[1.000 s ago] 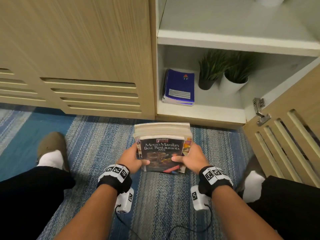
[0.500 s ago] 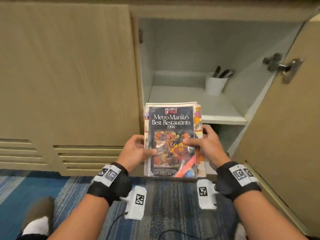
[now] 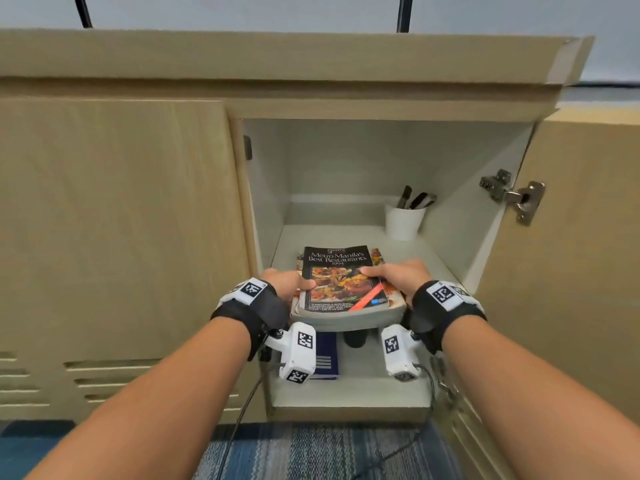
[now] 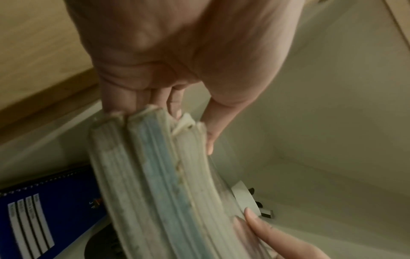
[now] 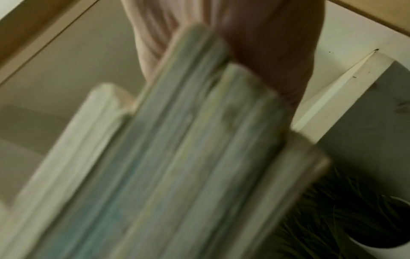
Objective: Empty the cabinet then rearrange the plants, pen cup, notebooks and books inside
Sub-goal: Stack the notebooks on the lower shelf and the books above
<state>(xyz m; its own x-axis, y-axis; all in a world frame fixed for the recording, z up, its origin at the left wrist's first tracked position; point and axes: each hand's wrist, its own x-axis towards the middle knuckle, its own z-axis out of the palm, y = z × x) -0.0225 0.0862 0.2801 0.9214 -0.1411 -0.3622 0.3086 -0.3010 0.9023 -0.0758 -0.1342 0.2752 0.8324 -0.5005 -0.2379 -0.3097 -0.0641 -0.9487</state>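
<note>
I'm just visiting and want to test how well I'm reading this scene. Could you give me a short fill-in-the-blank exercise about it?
1. Both hands, the left hand and the right hand, grip a stack of ____.
2. The top cover's title ends with the year ____.
3. The white pen cup stands at the back of the ____ shelf.
4. The blue notebook lies on the ____ shelf.

Missing words: books; 1994; upper; lower
</note>
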